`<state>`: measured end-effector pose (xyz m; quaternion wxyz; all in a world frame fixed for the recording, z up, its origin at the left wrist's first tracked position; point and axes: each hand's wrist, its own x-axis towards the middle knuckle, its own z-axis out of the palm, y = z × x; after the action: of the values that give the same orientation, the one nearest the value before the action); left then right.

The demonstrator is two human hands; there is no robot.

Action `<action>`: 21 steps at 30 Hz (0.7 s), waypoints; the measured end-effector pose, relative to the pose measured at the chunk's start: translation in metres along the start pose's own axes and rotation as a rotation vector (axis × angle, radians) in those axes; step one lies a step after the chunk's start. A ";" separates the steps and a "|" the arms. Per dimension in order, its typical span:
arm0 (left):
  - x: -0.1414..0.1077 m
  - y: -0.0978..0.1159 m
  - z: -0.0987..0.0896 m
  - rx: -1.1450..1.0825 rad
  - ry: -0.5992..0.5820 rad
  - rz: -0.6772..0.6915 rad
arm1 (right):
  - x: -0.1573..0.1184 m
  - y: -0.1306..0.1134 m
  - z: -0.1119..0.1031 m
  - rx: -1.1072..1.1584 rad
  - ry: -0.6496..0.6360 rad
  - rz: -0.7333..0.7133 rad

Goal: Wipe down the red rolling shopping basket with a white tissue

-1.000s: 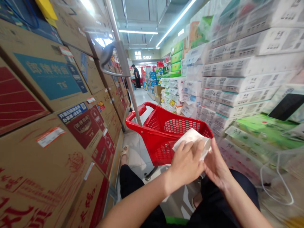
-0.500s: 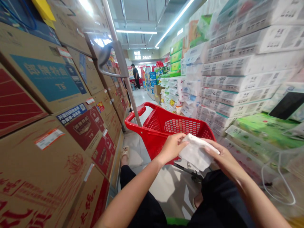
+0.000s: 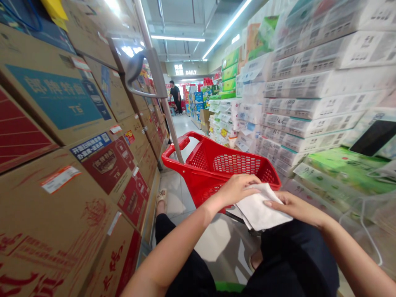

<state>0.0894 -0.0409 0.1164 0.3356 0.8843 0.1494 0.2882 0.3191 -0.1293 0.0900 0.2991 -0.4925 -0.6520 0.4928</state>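
A folded white cloth (image 3: 262, 208) hangs between my two hands, above my lap and in front of the red shopping basket cart (image 3: 198, 177). My left hand (image 3: 239, 189) grips its upper left edge, with the fingers over the top. On the right side, my right hand (image 3: 287, 205) pinches the cloth, its thumb lying on the front face and the other fingers partly hidden behind. The cloth's lower edge shows more than one layer.
Stacked cartons (image 3: 58, 202) rise along the left. At the right are piled white tissue packs (image 3: 293, 84), green packs (image 3: 349, 165) and a black phone (image 3: 374, 138). A person (image 3: 175, 98) stands far down the aisle. The cart's metal pole (image 3: 168, 119) stands upright.
The cloth has come down slightly and now shows a broader, flatter face. My left hand has shifted right along its top edge, and my right hand has moved a little right and down.
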 end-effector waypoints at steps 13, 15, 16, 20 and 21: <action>0.004 -0.004 -0.006 0.265 0.163 0.016 | -0.009 0.021 0.001 0.301 0.322 0.084; -0.004 -0.016 -0.023 0.481 0.198 -0.024 | -0.008 0.027 -0.015 0.268 0.597 0.005; -0.010 -0.023 -0.030 0.598 0.178 -0.041 | -0.006 0.031 -0.023 0.178 0.749 -0.054; -0.030 -0.052 -0.039 0.994 0.049 -0.154 | 0.016 0.057 -0.034 -0.525 0.966 -0.262; -0.034 -0.057 -0.036 1.050 0.027 -0.202 | 0.024 0.066 -0.028 -0.696 0.920 -0.279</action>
<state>0.0366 0.0036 0.0857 -0.1279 0.9106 0.3621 0.1525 0.3588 -0.0948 0.0349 0.4340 -0.6343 -0.6371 -0.0580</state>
